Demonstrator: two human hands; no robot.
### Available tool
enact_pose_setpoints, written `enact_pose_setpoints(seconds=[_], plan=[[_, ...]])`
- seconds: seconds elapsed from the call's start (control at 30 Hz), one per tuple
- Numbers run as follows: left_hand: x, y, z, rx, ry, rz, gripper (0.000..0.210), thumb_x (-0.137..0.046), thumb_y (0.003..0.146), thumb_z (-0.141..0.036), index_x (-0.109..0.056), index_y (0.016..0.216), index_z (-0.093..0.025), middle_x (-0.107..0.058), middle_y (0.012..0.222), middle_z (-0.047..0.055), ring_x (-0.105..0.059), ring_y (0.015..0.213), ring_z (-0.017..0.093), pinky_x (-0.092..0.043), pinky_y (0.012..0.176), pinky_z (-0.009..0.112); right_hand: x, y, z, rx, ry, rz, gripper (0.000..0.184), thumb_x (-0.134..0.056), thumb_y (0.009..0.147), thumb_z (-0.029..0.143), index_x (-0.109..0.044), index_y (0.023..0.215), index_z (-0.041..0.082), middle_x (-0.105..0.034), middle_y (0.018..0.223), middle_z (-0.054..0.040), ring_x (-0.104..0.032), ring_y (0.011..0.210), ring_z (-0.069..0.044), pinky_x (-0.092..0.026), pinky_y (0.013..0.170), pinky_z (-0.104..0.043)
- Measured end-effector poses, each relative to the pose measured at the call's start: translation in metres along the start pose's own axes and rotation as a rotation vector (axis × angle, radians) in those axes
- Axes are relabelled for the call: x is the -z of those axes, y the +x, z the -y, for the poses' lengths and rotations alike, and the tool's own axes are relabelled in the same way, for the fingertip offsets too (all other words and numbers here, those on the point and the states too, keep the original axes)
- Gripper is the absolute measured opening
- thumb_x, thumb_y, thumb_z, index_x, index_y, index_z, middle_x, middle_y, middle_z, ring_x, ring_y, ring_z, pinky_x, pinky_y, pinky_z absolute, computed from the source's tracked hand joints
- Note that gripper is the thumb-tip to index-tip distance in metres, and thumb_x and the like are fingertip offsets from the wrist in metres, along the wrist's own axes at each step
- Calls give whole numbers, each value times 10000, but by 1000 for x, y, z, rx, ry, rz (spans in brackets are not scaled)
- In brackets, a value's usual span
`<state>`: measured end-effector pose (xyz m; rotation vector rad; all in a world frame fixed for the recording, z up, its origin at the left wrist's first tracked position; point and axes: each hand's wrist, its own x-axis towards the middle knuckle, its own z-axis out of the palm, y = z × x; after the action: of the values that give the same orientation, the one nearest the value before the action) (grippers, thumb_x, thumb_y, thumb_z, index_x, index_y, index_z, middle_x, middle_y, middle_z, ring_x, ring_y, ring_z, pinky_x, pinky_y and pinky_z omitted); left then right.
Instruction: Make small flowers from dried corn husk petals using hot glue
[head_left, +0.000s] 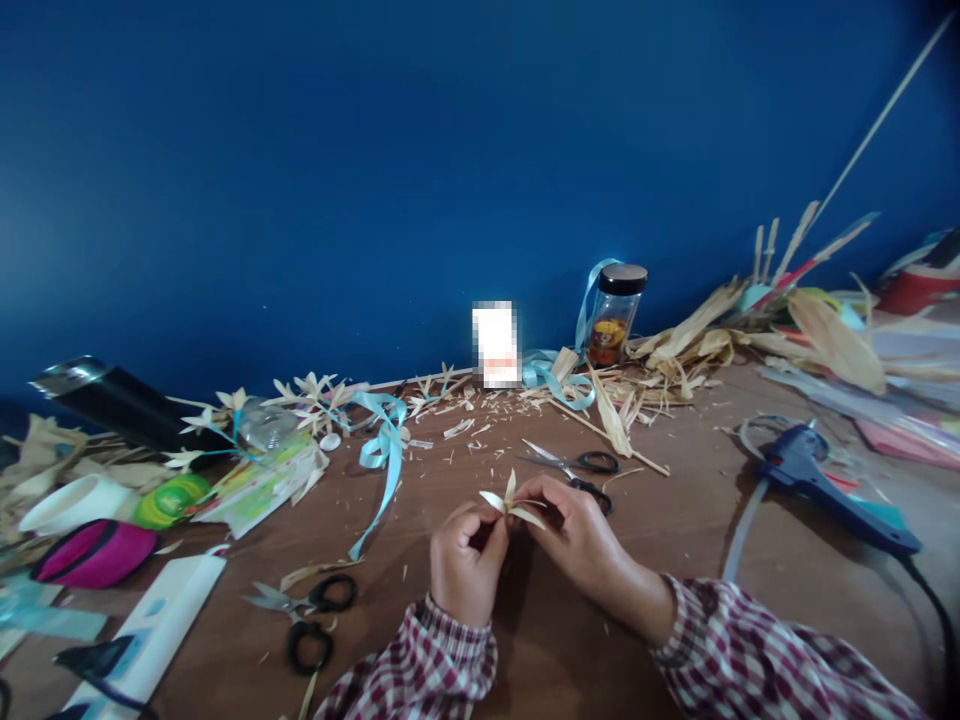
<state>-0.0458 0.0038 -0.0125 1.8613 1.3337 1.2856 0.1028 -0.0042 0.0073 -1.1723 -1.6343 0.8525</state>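
Between my hands, over the middle of the brown table, is a small pale corn husk flower [511,505] with pointed petals spread outward. My left hand [466,550] is closed, pinching the flower at its base from the left. From the right, my right hand [574,525] has its thumb and fingers closed on a petal. Just behind my right hand lie black-handled scissors [577,466], blades apart. A second pair of scissors [304,605] rests open to the left of my left hand.
A blue glue gun [832,490] with a cord lies at right. Corn husks [697,340] and a jar [619,315] stand along the blue wall. Light blue ribbon [384,450], finished husk flowers [319,395], a dark bottle [127,400] and a white power strip [154,625] fill the left.
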Motion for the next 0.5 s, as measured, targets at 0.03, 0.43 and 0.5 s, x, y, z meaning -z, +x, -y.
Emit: enact_pose_setpoints(seconds=[0.03, 0.43, 0.5], plan=[[0, 0, -1, -8, 1, 1, 66, -585, 740, -163, -613, 680, -165, -637, 684, 26, -597, 641, 154, -457, 601, 241, 0, 0, 0, -3, 8, 2, 85, -523, 828, 187, -606, 847, 183, -636, 769, -13, -582, 687, -140, -436, 617, -225], [-1, -1, 0, 40, -29, -9, 90, -561, 752, -172, -610, 677, -159, -608, 663, 22, -579, 626, 154, -447, 583, 237, -1, 0, 2, -22, 6, 11, 83, -511, 832, 176, -592, 848, 182, -624, 760, -7, -566, 667, -134, -432, 604, -223], [-2, -1, 1, 63, -36, 6, 92, -563, 759, -184, -623, 696, -154, -614, 673, 27, -580, 632, 153, -449, 587, 235, -1, 1, 1, -18, -17, 11, 81, -511, 833, 186, -591, 842, 181, -619, 751, -7, -560, 659, -134, -426, 598, -223]])
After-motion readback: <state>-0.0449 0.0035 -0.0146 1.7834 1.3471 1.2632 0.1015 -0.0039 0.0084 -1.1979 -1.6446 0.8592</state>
